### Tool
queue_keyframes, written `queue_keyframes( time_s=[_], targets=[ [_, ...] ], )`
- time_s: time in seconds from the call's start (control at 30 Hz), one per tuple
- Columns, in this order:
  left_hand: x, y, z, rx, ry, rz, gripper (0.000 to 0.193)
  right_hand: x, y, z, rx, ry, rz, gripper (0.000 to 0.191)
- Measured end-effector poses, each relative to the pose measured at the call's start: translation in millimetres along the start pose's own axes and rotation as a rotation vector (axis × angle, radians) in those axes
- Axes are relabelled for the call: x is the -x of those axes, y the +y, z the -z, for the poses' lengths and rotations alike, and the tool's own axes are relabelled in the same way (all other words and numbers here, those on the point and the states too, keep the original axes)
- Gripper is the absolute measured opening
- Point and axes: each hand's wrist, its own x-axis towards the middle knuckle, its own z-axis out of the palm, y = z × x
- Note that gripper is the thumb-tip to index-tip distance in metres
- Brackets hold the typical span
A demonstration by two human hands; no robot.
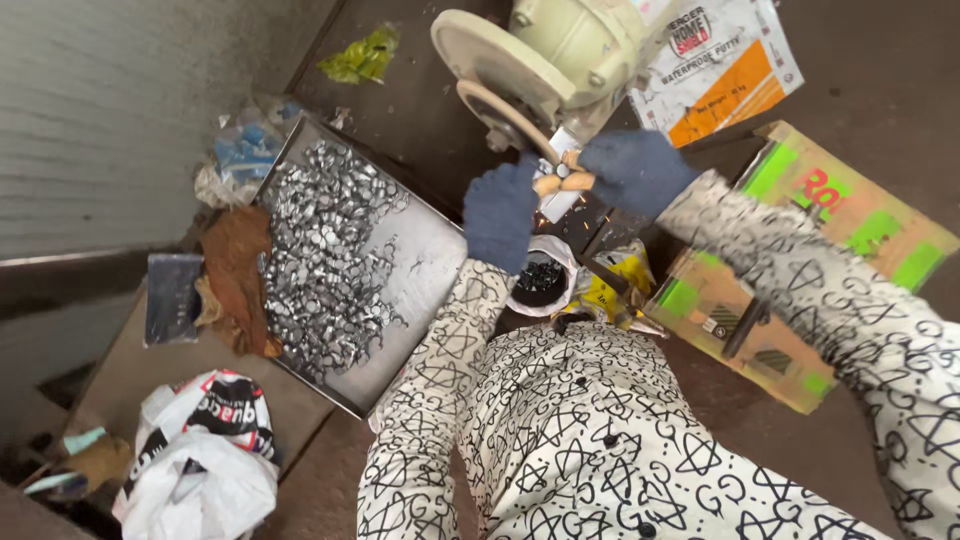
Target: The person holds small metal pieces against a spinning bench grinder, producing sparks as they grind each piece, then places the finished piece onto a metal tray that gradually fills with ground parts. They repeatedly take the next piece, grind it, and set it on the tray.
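Nearest your chest, a small white bag (541, 280) of dark finished pieces sits open just below your hands, placed where a piece can drop straight down. Your left hand (500, 212) and right hand (635, 170), both in dark knit gloves, meet over it; the fingers (560, 182) of both hands are pinched shut together on one small metal piece (563, 171), holding it against the grinding wheel (505, 115), steadied from two sides. A few sparks show just under the contact. Beside your left arm, a shallow metal tray (425, 260) tilts toward you, heaped with bright metal blanks (320, 250) within easy reach. On your right lies a green and brown cardboard box (800, 270), with a yellow wrapper (610, 290) between it and the bag. Beyond the wheel stands its cream motor housing (570, 40), with a printed white and orange sack (715, 60) behind it. Rags (235, 280) and plastic bags (205, 450) crowd the tray's far edge; nothing blocks the wheel.
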Motion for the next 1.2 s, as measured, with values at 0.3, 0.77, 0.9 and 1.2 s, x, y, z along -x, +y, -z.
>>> queue_keyframes(
  time_s=[0.3,0.77,0.9,1.2],
  targets=[
    [23.7,20.3,6.9,0.157,-0.284,0.02,0.017,37.0,-18.4,-40.3,-0.434,0.401,-0.331,0.034],
    [121.1,-92.5,3.5,0.026,-0.02,0.655,0.034,119.7,-110.4,-166.8,-1.667,-0.059,-0.886,0.021],
    [149.1,-61.1,10.8,0.453,0.321,0.727,0.033,104.3,-105.0,-195.0,-1.252,-0.213,-0.705,0.021],
    [226.9,43.7,20.9,1.01,0.516,1.06,0.032,66.0,-131.6,-180.8,-0.49,-0.344,-0.131,0.046]
  ],
)
